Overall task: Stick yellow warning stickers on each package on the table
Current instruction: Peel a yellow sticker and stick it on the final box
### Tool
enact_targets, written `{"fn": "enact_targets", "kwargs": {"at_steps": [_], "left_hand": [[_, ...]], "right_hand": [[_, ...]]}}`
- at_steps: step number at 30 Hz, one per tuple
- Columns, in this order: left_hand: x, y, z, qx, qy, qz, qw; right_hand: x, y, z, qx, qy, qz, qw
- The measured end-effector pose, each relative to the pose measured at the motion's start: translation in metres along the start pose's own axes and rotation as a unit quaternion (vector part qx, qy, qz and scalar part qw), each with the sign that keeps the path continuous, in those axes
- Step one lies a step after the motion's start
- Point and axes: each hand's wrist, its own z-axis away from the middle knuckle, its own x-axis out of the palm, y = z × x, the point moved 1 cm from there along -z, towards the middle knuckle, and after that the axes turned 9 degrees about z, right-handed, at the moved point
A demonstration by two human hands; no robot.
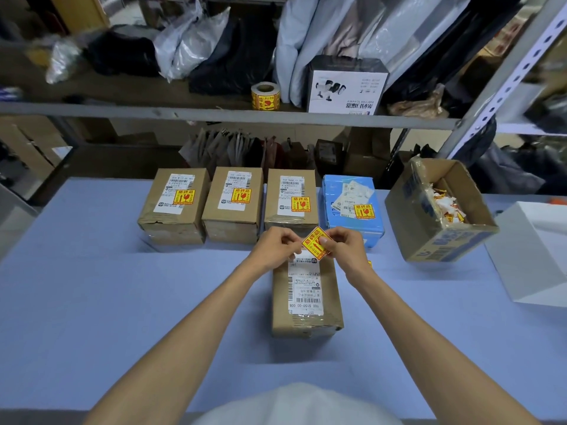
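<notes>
A brown cardboard package (306, 302) with a white shipping label lies in the middle of the blue table (122, 302). Just above its far end, my left hand (277, 245) and my right hand (342, 245) pinch a yellow warning sticker (316, 243) between them, tilted like a diamond. No yellow sticker shows on this package. Behind stand three brown packages (173, 207) (233, 204) (290, 204) and a blue package (352, 207), each bearing a yellow sticker.
An open cardboard box (441, 210) with peeled sticker backings stands at the right, beside a white tray (534, 256). A roll of yellow stickers (264, 96) sits on the shelf behind, next to a white scanner box (346, 87) and several bags.
</notes>
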Motion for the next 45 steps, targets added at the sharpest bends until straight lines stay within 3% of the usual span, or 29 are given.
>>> {"fn": "enact_targets", "kwargs": {"at_steps": [8,11,15,17,21,45], "left_hand": [[-0.001,0.001,-0.009,-0.003,-0.016,0.012,1.0],[0.0,0.001,-0.012,-0.003,-0.018,0.02,1.0],[0.002,0.0,-0.014,-0.003,-0.021,0.029,0.999],[0.003,0.001,-0.014,0.001,-0.022,0.031,0.999],[0.004,0.004,-0.013,0.007,-0.023,0.04,0.999],[0.005,0.005,-0.01,0.025,-0.025,0.056,0.998]], "right_hand": [[-0.002,0.002,-0.008,0.016,-0.003,-0.015,1.0],[-0.001,0.005,-0.006,-0.05,0.054,0.094,0.993],[0.003,0.004,0.001,-0.226,0.154,0.296,0.915],[0.007,0.005,0.002,-0.263,0.173,0.349,0.883],[0.011,0.006,0.001,-0.237,0.124,0.295,0.917],[0.011,0.003,0.004,-0.2,0.042,0.194,0.96]]}}
